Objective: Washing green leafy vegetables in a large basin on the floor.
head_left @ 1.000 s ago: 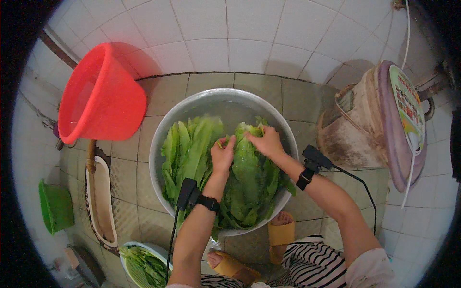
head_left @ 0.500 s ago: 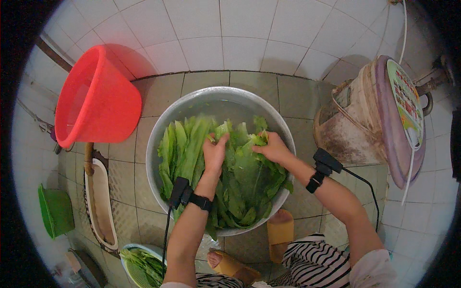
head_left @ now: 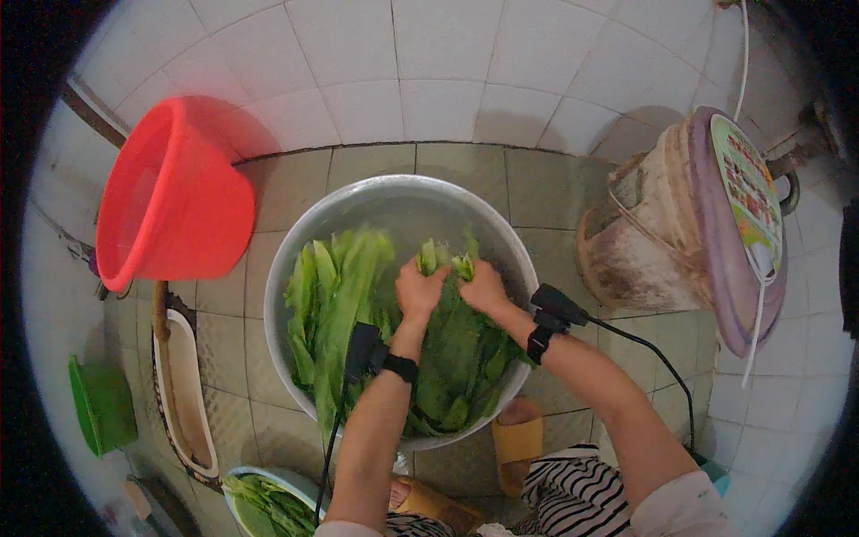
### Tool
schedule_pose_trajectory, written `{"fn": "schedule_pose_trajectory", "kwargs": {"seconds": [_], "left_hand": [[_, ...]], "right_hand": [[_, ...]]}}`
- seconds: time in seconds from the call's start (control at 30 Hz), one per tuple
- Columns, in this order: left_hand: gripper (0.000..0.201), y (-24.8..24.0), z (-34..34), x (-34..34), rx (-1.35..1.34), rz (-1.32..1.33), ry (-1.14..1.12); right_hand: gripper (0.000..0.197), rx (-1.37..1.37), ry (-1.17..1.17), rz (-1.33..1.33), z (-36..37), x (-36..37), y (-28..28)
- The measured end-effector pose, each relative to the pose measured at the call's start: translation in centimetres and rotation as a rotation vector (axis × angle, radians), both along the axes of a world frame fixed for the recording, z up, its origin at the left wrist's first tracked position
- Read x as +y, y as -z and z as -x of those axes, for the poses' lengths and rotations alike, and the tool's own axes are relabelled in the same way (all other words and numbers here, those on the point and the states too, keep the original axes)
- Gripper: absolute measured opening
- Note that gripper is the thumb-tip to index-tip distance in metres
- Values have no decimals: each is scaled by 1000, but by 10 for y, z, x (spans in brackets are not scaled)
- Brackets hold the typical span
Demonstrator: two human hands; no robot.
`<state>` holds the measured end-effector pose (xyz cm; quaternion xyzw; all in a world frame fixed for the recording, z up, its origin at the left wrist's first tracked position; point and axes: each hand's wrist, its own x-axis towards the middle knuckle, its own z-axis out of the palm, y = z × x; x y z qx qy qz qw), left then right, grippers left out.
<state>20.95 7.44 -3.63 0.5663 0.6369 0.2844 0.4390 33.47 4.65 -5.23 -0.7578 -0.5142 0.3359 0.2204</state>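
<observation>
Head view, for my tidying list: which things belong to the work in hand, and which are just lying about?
In use:
left hand and right hand, gripping leafy greens
metal basin with greens inside

Apparently lying about:
red bucket
green tub
stained bucket
pale bowl of more greens, untouched, perhaps related

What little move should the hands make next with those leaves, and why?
I'd probably dip the bright green ends of the long, flat leaves under the cloudy water. The left hand and right hand each pinch a bunch, its ends seemingly poking up, and the big round silver metal basin has open water just beyond.
</observation>
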Motion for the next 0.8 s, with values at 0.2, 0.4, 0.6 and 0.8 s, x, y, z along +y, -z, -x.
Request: {"fn": "schedule_pose_trajectory", "kwargs": {"seconds": [0.2,0.4,0.6,0.8], "left_hand": [[31,4,28,-3,-84,-72,-38],[38,7,30,-2,-233,-148,-138],[35,7,34,-5,41,-159,-9],[33,3,39,-16,106,-75,135]], "right_hand": [[40,-244,-234,-255,20,-40,-26],[48,-64,60,-117,6,-32,-50],[29,-64,-175,129,7,1,-52],[20,-152,-257,41,11,-3,-5]]}}
